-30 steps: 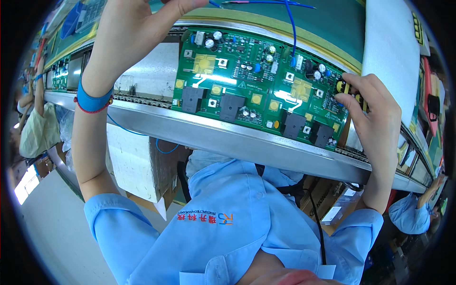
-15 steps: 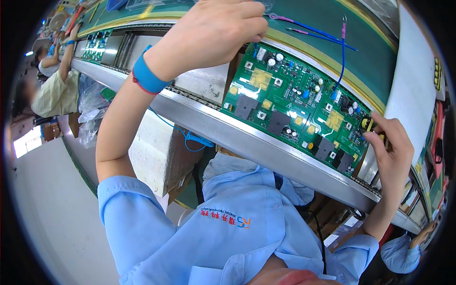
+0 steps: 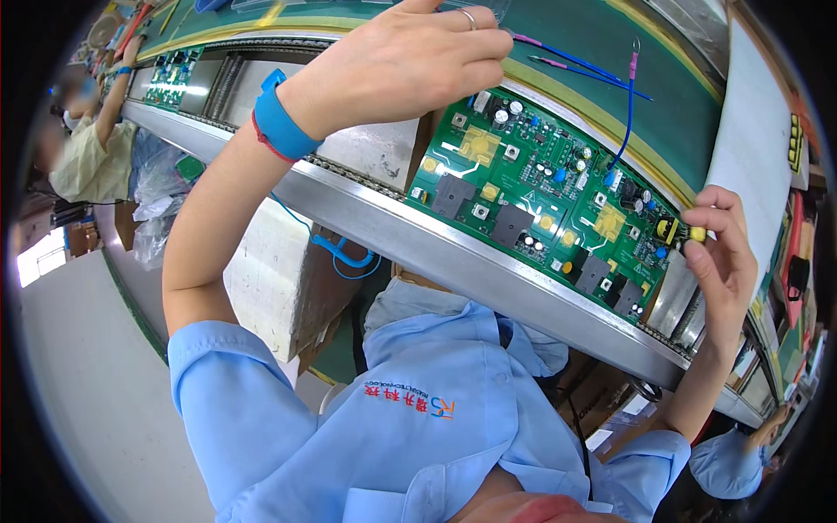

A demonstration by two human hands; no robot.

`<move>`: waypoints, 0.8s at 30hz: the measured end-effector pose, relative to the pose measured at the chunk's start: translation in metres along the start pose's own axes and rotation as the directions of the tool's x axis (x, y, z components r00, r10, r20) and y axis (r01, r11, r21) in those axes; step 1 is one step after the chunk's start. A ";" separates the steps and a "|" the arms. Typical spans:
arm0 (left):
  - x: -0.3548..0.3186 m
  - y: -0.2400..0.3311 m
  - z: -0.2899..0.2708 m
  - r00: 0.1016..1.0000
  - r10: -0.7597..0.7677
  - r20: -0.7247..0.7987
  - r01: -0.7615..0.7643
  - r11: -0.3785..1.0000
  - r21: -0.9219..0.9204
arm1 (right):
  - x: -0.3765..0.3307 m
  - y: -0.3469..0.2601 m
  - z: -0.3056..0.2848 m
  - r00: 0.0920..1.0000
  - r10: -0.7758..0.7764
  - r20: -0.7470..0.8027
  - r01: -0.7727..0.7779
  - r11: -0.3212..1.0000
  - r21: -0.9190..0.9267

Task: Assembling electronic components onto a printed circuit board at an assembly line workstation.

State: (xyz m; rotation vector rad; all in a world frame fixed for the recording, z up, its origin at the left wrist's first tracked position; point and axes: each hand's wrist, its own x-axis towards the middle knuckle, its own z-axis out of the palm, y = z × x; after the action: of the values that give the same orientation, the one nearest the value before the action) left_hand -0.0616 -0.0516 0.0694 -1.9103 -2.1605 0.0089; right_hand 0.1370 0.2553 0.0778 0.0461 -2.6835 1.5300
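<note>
A green circuit board [image 3: 532,205] lies across the metal rail, carrying white connectors, capacitors and dark grey blocks. Above its far left corner is my left hand [image 3: 405,65], fingers curled together; what they hold, if anything, is hidden. My right hand [image 3: 728,253] is at the board's right end, thumb and fingers pinched around a small yellow-and-black component [image 3: 697,234]. A similar yellow-and-black part [image 3: 667,230] sits on the board right beside it. From a connector on the board's right half rises a blue wire [image 3: 629,118] with a pink sleeve and ring terminal.
Loose blue wires [image 3: 580,65] lie on the green mat [image 3: 680,126] behind the board. The metal conveyor rail [image 3: 436,248] runs along the near side. Another board [image 3: 173,83] rests further left, where other people stand. A coiled blue cord [image 3: 344,253] hangs below the rail.
My right hand has lifted slightly up and right, and the yellow component between its fingers now shows. My left hand has shifted a little right and down.
</note>
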 end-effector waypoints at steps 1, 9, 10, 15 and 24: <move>-0.003 -0.013 0.013 0.970 0.151 -0.188 -0.108 0.970 0.218 | 0.003 -0.009 0.005 0.997 -0.010 0.075 0.009 1.000 0.021; -0.015 -0.017 0.040 0.631 0.200 -0.749 -0.074 0.977 0.198 | 0.044 -0.043 0.075 0.958 -0.224 0.180 0.275 0.897 -0.346; -0.016 -0.019 0.046 0.470 0.217 -0.856 -0.162 0.974 0.158 | 0.048 -0.044 0.080 0.955 -0.227 0.189 0.282 0.888 -0.362; -0.051 -0.012 0.044 0.524 0.200 -0.828 -0.038 0.977 0.212 | 0.064 -0.045 0.097 0.957 -0.211 0.201 0.291 0.687 -0.666; -0.091 0.044 0.020 0.903 -0.392 -0.175 0.352 0.910 -0.221 | 0.067 -0.056 0.103 0.966 -0.110 0.234 0.249 0.643 -0.724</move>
State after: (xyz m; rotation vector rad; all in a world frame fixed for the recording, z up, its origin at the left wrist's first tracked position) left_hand -0.0132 -0.1312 0.0257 -1.4634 -2.4016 -0.4651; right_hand 0.0701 0.1381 0.0771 0.4093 -3.0912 0.2712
